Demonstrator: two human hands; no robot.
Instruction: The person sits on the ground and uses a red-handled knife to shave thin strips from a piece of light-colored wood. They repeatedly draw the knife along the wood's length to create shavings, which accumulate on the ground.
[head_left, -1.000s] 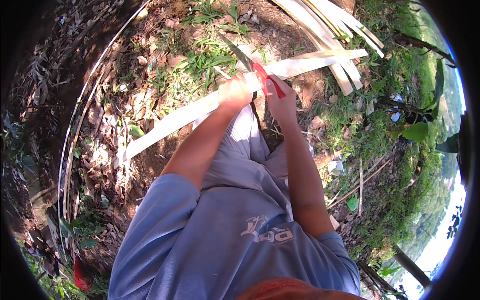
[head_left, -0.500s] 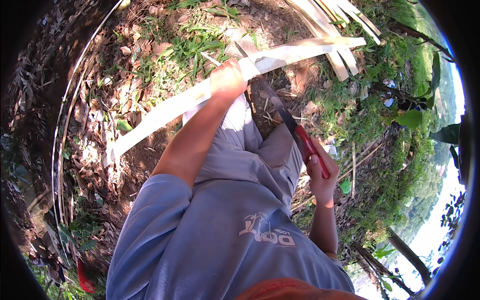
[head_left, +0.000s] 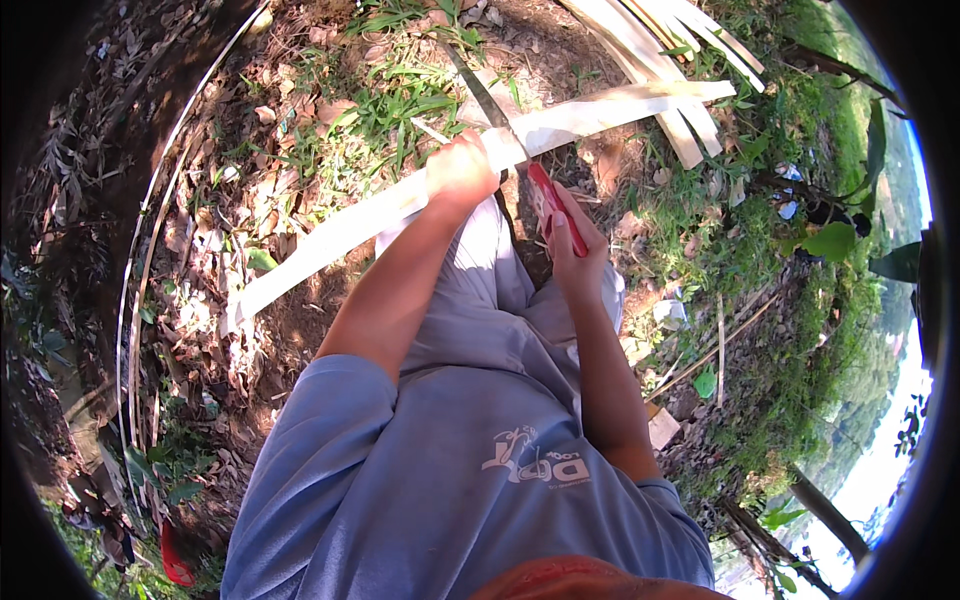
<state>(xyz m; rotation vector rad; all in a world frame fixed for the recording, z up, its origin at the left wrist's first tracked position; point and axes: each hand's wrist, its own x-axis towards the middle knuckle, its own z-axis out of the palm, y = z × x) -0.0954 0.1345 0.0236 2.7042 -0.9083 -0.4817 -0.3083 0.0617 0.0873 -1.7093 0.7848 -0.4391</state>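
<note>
Looking down through the head camera, the left hand [head_left: 460, 170] has its fingers wrapped tightly round a long pale bamboo strip [head_left: 400, 205], gripping it near the middle of its length. The strip runs slantwise across the person's lap, from the leaf-strewn ground [head_left: 230, 230] at lower left up toward a pile of similar pale slats [head_left: 660, 40] at upper right. The right hand [head_left: 575, 245] sits just beside the left, fingers curled shut round the red handle of a knife [head_left: 552, 205]. The dark blade rises from the handle and crosses the strip right next to the left hand, meeting its edge there. Both forearms reach out over grey trousers [head_left: 480, 300] and a blue shirt [head_left: 450, 480]. Tufts of green grass [head_left: 400, 100] lie beyond the hands.
</note>
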